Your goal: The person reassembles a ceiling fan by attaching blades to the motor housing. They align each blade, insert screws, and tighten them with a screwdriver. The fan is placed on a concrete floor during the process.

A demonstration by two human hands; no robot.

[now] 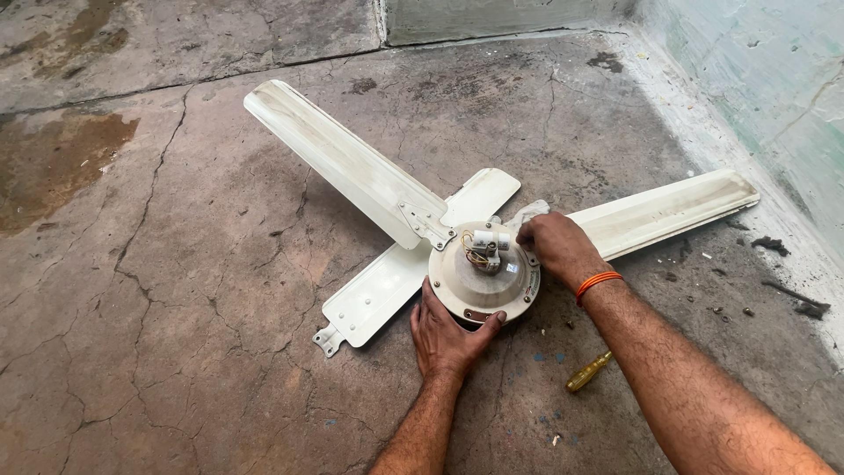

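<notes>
**Ceiling fan on floor, both hands at motor hub**

Count: one cream ceiling fan (479, 264), three blades. Two blades bolted on, at 10 and 3 o'clock from the hub; one loose blade (413, 264) lies under the hub, running 7 to 1 o'clock. Left hand (448, 334) grips the motor housing at 6 o'clock. Right hand (554, 246) pinches at the hub's 2 o'clock edge; what it grips cannot be told. One yellow-handled screwdriver (589, 371) at 4 o'clock. Cracked, stained concrete floor (193, 290); pale green wall (774, 79) on the right.

bare repair spot, cracked stained concrete floor (176, 264), peeling painted wall (774, 79), debris in corner
</notes>
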